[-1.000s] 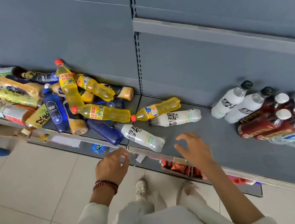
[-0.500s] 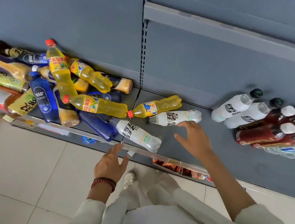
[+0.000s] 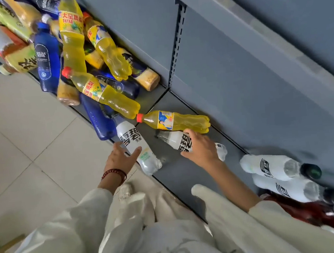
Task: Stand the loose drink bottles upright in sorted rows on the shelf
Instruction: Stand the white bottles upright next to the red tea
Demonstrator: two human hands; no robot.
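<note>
Two hands engaged. Fingers wide, the left hand straddles the edge bottle along the shelf front edge. The right hand curls round the inner bottle; bare shelf at its 6 o'clock.

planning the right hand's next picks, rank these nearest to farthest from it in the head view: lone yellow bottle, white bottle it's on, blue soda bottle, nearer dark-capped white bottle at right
1. white bottle: lying under the right hand, which grips it.
2. lone yellow bottle: lying just beyond the thumb.
3. dark-capped white bottle: standing to the right.
4. blue soda bottle: far off to the left.
</note>
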